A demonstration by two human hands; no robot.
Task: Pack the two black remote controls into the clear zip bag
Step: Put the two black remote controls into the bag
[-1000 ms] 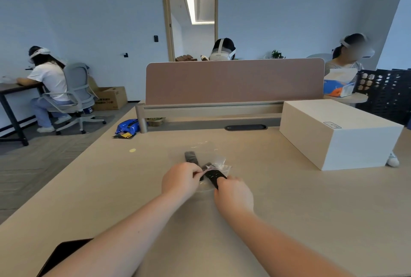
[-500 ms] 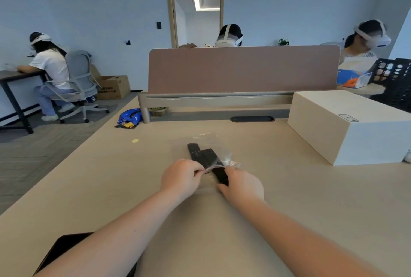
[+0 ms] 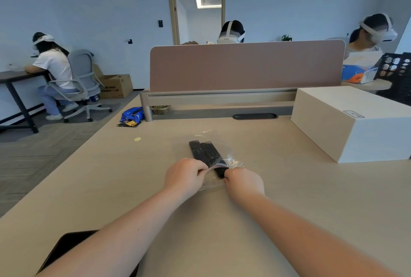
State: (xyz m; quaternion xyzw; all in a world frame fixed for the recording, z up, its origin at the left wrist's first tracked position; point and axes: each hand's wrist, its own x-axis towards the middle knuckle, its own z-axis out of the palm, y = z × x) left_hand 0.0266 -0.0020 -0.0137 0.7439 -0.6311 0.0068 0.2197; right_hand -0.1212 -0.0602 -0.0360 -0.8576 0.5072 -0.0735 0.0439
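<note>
Both remotes [image 3: 205, 154] lying side by side on the bench [image 3: 289, 187], mostly inside the bag [image 3: 219, 161]. Left hand [image 3: 185, 175] and right hand [image 3: 243, 182] pinching the bag's mouth, probably to seal it.

Two remotes [image 3: 205, 154] side by side inside zip bag [image 3: 219, 143], flat on table [image 3: 289, 199]. Left hand [image 3: 184, 175] and right hand [image 3: 243, 182] at bag's near edge. Box [image 3: 353, 125] to the right; divider [image 3: 244, 67] behind.
</note>
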